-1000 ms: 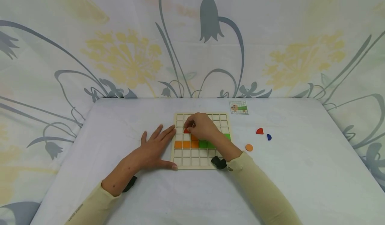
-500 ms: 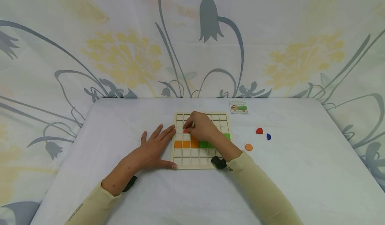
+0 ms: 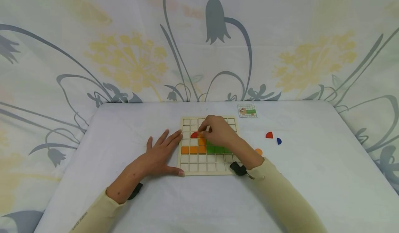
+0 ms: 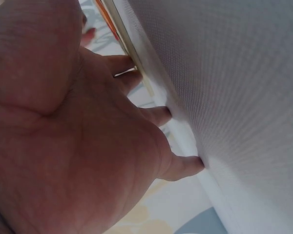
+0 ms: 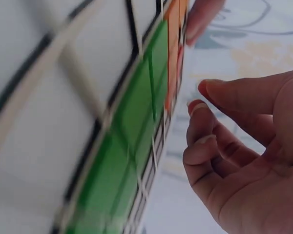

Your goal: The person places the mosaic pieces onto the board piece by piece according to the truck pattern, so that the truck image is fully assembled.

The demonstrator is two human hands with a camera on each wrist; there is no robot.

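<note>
In the head view my left hand [image 3: 160,157] lies spread on the cloth. Its fingertips and thumb touch the left edge of the pale wooden grid board [image 3: 193,173]. My right hand [image 3: 218,131] hovers over the upper middle of the board, fingers loosely bent. The right wrist view shows a gap between thumb and fingertips, with nothing held there. Just left of those fingertips, a red quarter-circle tile [image 3: 194,135] lies in a grid cell. Orange square tiles [image 3: 189,150] form a row and a short column; green tiles [image 3: 215,149] continue to the right, partly covered by the right hand.
Right of the board lie another red quarter-circle tile [image 3: 269,135], a blue half-circle tile [image 3: 278,141] and an orange round tile [image 3: 258,151], partly behind the right forearm. A small pattern card [image 3: 247,111] lies behind the board. A floral cloth backdrop [image 3: 134,63] rises behind the table.
My right hand has let go of the red quarter-circle tile, which stays in its cell, and has moved slightly right. My left hand has stayed in place.
</note>
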